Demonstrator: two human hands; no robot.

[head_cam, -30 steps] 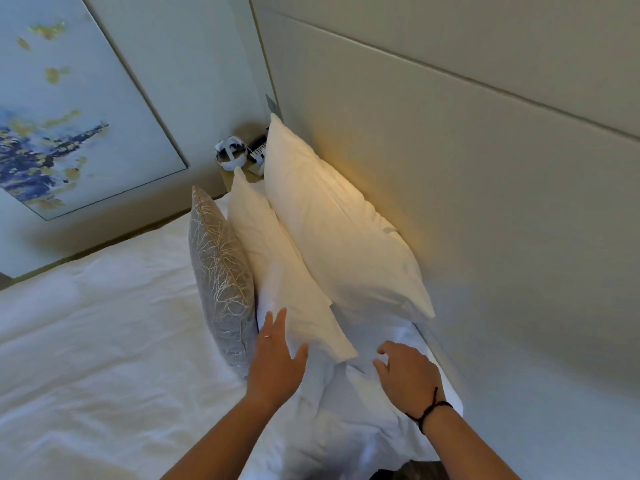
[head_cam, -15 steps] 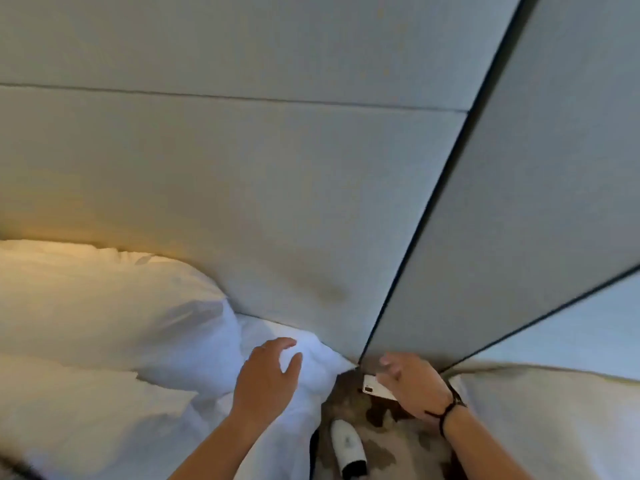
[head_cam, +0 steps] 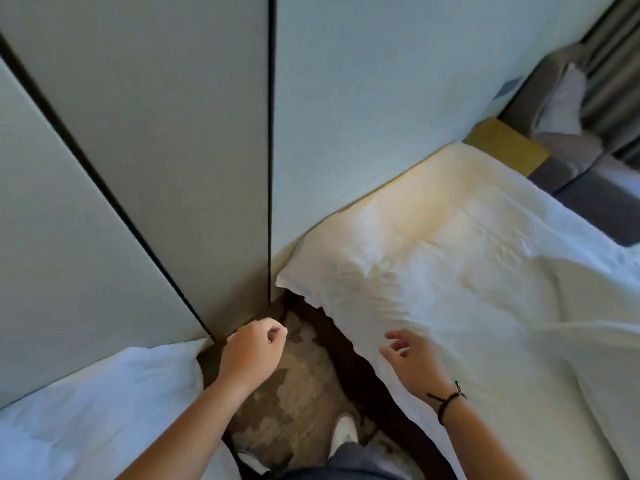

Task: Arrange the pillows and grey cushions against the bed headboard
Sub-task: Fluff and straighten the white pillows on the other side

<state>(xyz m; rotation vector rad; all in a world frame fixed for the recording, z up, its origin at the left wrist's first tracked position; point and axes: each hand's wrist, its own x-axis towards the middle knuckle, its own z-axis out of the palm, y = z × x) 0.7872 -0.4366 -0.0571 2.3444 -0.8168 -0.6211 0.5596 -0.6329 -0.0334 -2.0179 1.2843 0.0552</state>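
Loosely, left hand [head_cam: 251, 355] curls; right hand [head_cam: 414, 363] hovers, fingers [head_cam: 398, 336] spread.

We have a single view, from a camera worn on the person's head, looking steeply down and forward. It faces the padded wall panels [head_cam: 166, 140], which fill the far, upper part of the frame. Close below us lies a strip of patterned carpet [head_cam: 298, 393] running between two white beds, one at near left [head_cam: 97, 410] and one at right [head_cam: 485, 271]. Both forearms reach in from the near edge. At far right we glimpse a grey sofa [head_cam: 561, 126]. Wide-angle bending curves the straight lines.
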